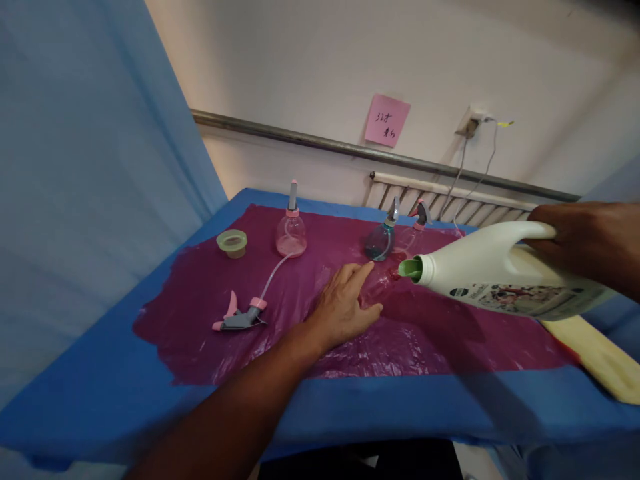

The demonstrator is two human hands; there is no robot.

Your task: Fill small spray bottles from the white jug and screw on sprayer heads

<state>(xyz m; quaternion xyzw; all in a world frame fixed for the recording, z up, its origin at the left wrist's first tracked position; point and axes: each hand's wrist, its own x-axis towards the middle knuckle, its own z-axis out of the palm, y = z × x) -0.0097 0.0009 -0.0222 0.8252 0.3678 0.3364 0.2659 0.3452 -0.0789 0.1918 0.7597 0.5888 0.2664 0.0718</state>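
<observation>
Jug, label unreadable, tilted, gripped by right hand; left hand flat, released, on purple sheet; pink note on wall.

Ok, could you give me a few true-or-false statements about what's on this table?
1. The right hand holds the white jug by its handle. True.
2. The jug stands upright. False: it is tipped over, spout toward the left hand.
3. A loose spray trigger lies on the purple sheet. True.
4. The green cap is screwed onto the jug. False: it sits on the sheet, far left.
</observation>
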